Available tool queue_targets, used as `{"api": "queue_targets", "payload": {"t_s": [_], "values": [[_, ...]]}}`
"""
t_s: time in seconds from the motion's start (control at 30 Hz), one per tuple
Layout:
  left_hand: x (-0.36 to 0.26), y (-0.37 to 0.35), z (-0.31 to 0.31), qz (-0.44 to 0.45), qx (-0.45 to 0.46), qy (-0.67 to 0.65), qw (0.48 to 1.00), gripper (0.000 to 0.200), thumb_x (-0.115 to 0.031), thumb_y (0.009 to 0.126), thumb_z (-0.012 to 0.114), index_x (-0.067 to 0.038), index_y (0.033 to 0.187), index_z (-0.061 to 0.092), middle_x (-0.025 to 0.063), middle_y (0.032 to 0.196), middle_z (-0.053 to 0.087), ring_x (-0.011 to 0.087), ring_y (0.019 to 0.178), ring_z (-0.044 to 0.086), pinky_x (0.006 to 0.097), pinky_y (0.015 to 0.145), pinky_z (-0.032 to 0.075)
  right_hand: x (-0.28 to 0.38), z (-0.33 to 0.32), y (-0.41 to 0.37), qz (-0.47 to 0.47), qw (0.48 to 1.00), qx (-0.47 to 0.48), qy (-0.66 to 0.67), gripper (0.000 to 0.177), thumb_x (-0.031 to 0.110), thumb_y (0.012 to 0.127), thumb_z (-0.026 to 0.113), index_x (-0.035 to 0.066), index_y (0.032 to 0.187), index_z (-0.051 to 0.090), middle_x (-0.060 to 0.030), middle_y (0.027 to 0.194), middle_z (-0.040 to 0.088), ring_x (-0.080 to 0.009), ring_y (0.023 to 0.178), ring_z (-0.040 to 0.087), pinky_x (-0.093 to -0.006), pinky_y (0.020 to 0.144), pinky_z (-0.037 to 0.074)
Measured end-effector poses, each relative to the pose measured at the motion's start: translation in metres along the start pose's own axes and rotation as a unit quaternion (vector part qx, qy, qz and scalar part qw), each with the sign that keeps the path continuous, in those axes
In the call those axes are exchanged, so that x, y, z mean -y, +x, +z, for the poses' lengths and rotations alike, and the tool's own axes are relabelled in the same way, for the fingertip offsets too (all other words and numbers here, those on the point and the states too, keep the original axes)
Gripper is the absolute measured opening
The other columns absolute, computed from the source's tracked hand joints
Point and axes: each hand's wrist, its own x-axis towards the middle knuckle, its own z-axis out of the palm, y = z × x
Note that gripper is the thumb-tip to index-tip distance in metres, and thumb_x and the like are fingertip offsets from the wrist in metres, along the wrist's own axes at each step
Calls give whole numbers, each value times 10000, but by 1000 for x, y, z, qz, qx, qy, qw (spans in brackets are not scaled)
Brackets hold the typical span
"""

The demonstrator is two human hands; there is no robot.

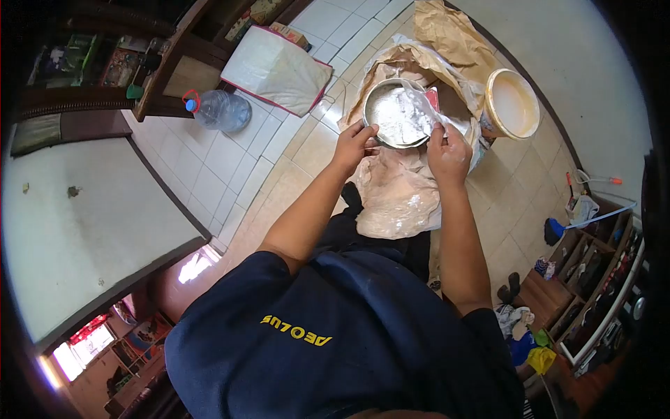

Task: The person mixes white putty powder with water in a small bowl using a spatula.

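A round metal bowl (395,115) of white powder is tilted over a large open paper sack (387,63). My left hand (356,144) is closed on the bowl's left rim, thumb on top. At the right rim my right hand (449,148) pinches a pale, thin plastic bag (421,105) that overlaps the powder; a red printed patch shows beside it. White dust marks the fingers of this hand. Below the bowl, a tan, powder-dusted part of the sack (399,199) spreads over the floor near my legs.
To the right of the sack stands a white bucket (513,103) with pale contents. A big clear water bottle (223,110) and a white cloth-like cover (276,70) are on the tiles at left. A shoe rack (579,279) and a blue broom (555,230) are at far right.
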Motion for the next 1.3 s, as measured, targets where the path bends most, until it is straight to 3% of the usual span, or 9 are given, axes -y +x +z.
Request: {"api": "queue_targets", "payload": {"t_s": [0.17,0.33,0.4,0.5,0.77,0.93,1.0,1.13,1.3], "values": [[-6,-5,0,-14,11,2,1000,359,-284,893,620,-80,1186,582,13,990,625,133,753,624,277,669,520,0,6,-20,-61,997,-43,21,127,87,779,639,-21,844,659,-169,761,637,-302,638,634,-375,575,494],[-8,0,1,-28,9,-1,1000,331,-271,895,619,-79,1161,581,6,1000,618,149,800,625,280,690,527,-3,7,-22,15,999,-17,50,195,159,852,632,-35,852,646,-121,762,643,-223,606,618,-336,531,480],[-7,-5,1,-38,14,-14,999,300,-258,895,619,-82,1136,587,-2,1003,610,158,835,624,285,708,530,8,3,-19,338,894,59,288,250,232,909,603,-15,909,639,-65,754,633,-153,590,599,-287,484,466],[-12,-6,2,-45,20,-12,999,310,-250,891,625,-83,1149,587,0,1000,620,150,819,627,282,709,529,10,10,-25,435,804,-1,406,363,342,943,556,-15,927,619,-49,674,624,-112,519,558,-258,502,450],[-20,11,-18,-58,59,51,995,415,-223,888,595,-91,1273,518,30,1056,632,163,853,643,303,728,525,-6,41,-29,512,649,-193,528,200,206,904,557,17,969,574,-55,751,580,-121,488,464,-250,425,370],[-62,29,-41,-90,102,120,983,413,-243,869,612,-66,1237,548,33,895,623,133,748,611,283,677,530,-30,56,-38,495,690,-244,468,246,245,917,526,15,989,576,-81,809,599,-155,537,510,-264,431,392],[-70,36,-45,-105,136,156,973,394,-241,872,617,-60,1218,563,20,832,591,119,720,590,277,661,534,-37,67,-27,476,789,-272,277,281,267,931,511,14,1038,569,-113,902,617,-195,643,588,-284,469,459],[-74,28,-40,-92,143,155,973,379,-223,873,623,-56,1208,568,14,813,575,105,699,567,270,636,539,-20,54,-5,502,699,-324,392,299,285,945,506,28,1090,553,-107,946,626,-225,720,627,-301,522,509],[-82,23,-42,-75,120,122,982,368,-190,868,631,-49,1204,574,6,813,559,85,675,524,261,599,545,-36,31,-20,478,679,-249,498,200,224,954,519,58,1062,545,-80,910,642,-187,700,630,-280,522,500]]}}
